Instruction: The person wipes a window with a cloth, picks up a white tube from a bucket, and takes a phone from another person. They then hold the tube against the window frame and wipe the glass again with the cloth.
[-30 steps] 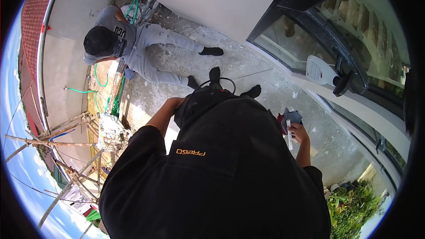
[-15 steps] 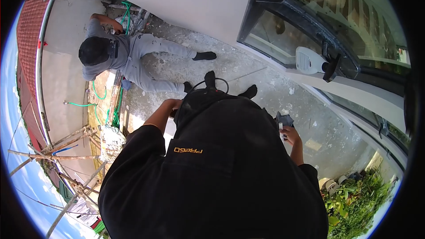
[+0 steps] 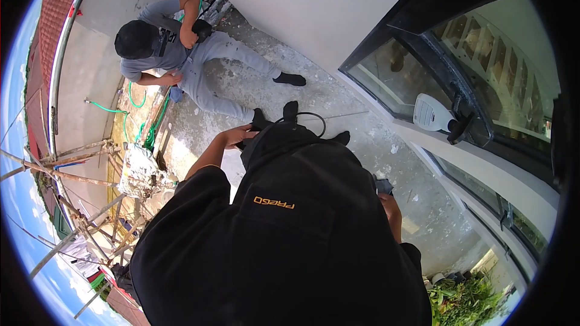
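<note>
At the left side of my black shirt [image 3: 290, 247], my left hand [image 3: 232, 137] has its fingers bent round something dark at waist height. The shirt front hides most of what it grips. On the other side my right hand [image 3: 391, 206] is partly behind the shirt, closed by a crumpled grey cloth [image 3: 383, 186]. A black cable [image 3: 320, 122] loops out past my waist, near my dark-socked feet [image 3: 290, 110].
A co-worker [image 3: 181, 54] in grey stands ahead left, one hand by a black object [image 3: 202, 29]. Bamboo scaffolding [image 3: 84, 175] and a green hose [image 3: 148, 136] lie left. An open window [image 3: 447, 78] juts out right; plants [image 3: 462, 302] grow behind it.
My left hand has come further out from my waist. My right hand has drawn behind the shirt, hiding a white piece. The co-worker has turned, arms now at the front of the body.
</note>
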`<state>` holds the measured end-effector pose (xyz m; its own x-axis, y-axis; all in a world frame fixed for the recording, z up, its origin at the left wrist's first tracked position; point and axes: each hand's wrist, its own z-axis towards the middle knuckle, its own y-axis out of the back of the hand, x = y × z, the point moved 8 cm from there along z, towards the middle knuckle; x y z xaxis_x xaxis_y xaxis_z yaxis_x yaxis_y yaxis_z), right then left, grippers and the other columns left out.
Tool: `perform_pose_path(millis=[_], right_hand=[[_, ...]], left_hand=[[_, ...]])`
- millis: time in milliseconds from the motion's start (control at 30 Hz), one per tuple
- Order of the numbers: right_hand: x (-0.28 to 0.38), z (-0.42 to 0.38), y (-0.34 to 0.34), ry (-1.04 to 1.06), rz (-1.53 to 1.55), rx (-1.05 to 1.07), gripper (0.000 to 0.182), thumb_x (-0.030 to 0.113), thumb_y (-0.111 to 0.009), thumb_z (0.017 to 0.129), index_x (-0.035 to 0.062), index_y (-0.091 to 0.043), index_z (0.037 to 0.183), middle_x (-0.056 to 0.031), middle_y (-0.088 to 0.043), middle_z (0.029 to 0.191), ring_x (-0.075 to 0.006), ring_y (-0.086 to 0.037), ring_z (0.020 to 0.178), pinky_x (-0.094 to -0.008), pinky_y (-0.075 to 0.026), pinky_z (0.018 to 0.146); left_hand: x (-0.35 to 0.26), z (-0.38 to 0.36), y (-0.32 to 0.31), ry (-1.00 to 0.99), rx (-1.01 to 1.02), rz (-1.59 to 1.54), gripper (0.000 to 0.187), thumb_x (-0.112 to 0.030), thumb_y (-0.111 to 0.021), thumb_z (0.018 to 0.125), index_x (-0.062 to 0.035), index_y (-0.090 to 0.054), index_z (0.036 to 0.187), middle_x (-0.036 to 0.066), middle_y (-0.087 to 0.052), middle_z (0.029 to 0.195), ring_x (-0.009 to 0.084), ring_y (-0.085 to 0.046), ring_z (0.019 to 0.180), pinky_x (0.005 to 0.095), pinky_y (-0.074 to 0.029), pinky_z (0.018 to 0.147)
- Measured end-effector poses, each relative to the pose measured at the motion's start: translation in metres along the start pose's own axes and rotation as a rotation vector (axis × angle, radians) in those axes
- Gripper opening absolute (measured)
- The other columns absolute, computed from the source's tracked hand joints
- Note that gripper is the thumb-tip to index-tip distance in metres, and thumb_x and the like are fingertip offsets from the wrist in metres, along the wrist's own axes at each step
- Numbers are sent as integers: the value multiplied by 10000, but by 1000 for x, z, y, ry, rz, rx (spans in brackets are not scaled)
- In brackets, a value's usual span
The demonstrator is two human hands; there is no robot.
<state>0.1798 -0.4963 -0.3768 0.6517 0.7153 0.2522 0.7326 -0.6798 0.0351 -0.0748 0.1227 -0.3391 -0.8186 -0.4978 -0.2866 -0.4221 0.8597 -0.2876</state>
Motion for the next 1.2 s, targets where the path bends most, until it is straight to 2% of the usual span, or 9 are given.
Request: perform_pose_path(millis=[233, 333, 467, 567, 700, 933, 1000, 1067, 1200], right_hand=[[23, -8, -3, 28, 87, 1, 222, 160, -769, 907, 68, -746, 1108, -10, -681, 880, -148, -646, 764, -341, -515, 684], [32, -12, -3, 31, -27, 11, 218, 149, -764, 909, 64, -745, 1109, -13, -681, 880, -148, -645, 753, -341, -510, 679], [42, -7, 3, 30, -58, 15, 234, 141, -765, 905, 63, -740, 1124, -10, -680, 879, -137, -634, 753, -341, -490, 667], [55, -1, 7, 35, -16, 18, 259, 144, -772, 898, 61, -738, 1141, -18, -689, 898, -141, -644, 785, -342, -499, 683], [69, -11, 0, 48, -70, 33, 307, 149, -782, 892, 58, -733, 1181, -38, -710, 951, -158, -661, 814, -345, -512, 707], [110, -33, 3, 146, -293, -129, 344, 185, -830, 841, 51, -765, 1152, -26, -732, 967, -143, -654, 850, -334, -499, 722], [147, -37, 6, 336, -218, -168, 337, 179, -835, 828, 53, -759, 1132, 6, -684, 880, -115, -601, 791, -305, -476, 705], [219, -76, -13, 641, -169, -54, 349, 182, -832, 849, 41, -744, 1156, 15, -688, 943, -92, -598, 838, -276, -479, 774], [327, -150, -54, 868, 57, 122, 358, 169, -836, 846, 6, -738, 1149, -13, -730, 997, -76, -630, 898, -252, -496, 815]], left_hand=[[48, 33, 10, -184, -106, -389, 662, 89, -639, 902, -62, -455, 1520, 139, -728, 1180, 198, -721, 1009, 337, -577, 848], [47, 41, 23, -217, -57, -260, 656, -90, -714, 910, -44, -466, 1516, 159, -734, 1174, 224, -731, 994, 357, -578, 841], [17, 38, 23, 102, -339, 808, 951, -515, -803, 776, -18, -474, 1518, 190, -714, 1236, 238, -715, 1077, 391, -576, 871], [22, 67, 43, -176, -452, 539, 823, -464, -790, 821, -25, -524, 1464, 173, -711, 1205, 240, -703, 1062, 363, -564, 870], [7, 55, -4, -343, -164, -380, 519, -319, -728, 931, 37, -561, 1269, 125, -686, 1058, 239, -685, 996, 348, -553, 869], [-18, 24, 19, -23, -150, 580, 418, -299, -721, 927, -35, -713, 1251, 143, -749, 1070, 236, -708, 941, 363, -554, 845], [-78, 7, 28, -200, -501, 1086, 636, -373, -783, 858, -35, -638, 1377, 251, -692, 1266, 338, -694, 1156, 416, -545, 975], [-146, -21, -25, -414, -516, 915, 744, -306, -782, 877, -30, -496, 1506, 274, -653, 1331, 342, -661, 1220, 413, -523, 1015], [-233, -29, -189, -594, 84, 388, 757, -368, -741, 940, -100, -414, 1569, 213, -548, 1462, 276, -562, 1306, 415, -477, 1058]])
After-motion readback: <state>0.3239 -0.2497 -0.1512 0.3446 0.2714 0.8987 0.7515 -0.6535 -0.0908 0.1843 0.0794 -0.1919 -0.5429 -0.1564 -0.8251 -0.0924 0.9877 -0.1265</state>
